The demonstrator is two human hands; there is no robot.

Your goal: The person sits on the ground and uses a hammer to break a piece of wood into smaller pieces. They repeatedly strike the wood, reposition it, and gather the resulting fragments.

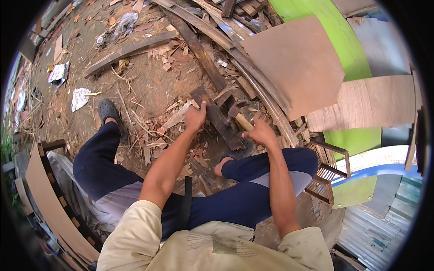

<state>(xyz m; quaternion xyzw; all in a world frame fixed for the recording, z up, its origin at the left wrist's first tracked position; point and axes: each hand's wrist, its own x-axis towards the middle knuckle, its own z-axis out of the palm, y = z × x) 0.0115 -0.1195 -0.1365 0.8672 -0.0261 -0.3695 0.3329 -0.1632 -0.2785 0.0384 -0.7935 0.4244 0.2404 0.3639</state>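
My left hand [195, 118] is closed on the left edge of a short dark wooden board [222, 125], its thumb along the edge. The board slants down to the right between my feet. In my right hand [263, 134], just right of the board, is a hammer [244, 122] with a pale wooden handle. The dark hammer head points away from me, close to the board's right side; I cannot tell whether they touch. Beneath the board's lower end is my right foot in a dark clog [239, 149], partly hidden.
Wood chips [158, 143] and dry twigs litter the dirt. Long timber strips [264, 83] run ahead to the right, beside plywood sheets [298, 58]. A lone timber [129, 52] lies farther left. A slatted wooden frame [332, 158] stands by my right knee; a panel [54, 198] is at left.
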